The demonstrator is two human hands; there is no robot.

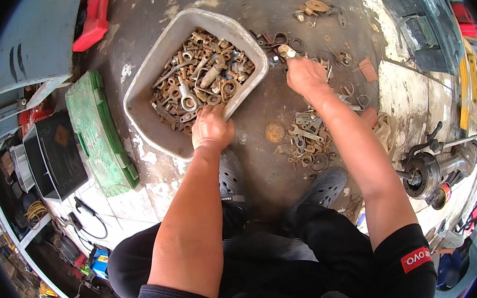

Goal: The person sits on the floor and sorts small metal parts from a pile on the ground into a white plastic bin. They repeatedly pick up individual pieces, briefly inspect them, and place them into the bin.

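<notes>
My left hand (pixel 213 127) grips the near rim of a worn grey plastic tub (pixel 145 102), its fingers curled over the edge. Rusty bolts, nuts, rings and other metal hardware (pixel 202 75) half fill that tub. Among them lies a pale metal rod end (pixel 188 98) with a round eye. To the right of the tub, my right hand (pixel 308 77) holds a small metal fitting (pixel 286 52) above the floor; its lower part is hidden by my fingers. Close to this hand are metal rings (pixel 296 44) and other loose parts.
A heap of wrenches and brackets (pixel 308 132) lies by my right shoe, beside a rusty disc (pixel 275 132). A green tool case (pixel 100 131) stands left of the tub. Rightward are a dark plastic case (pixel 427 26) and a cylindrical metal machine part (pixel 421 175).
</notes>
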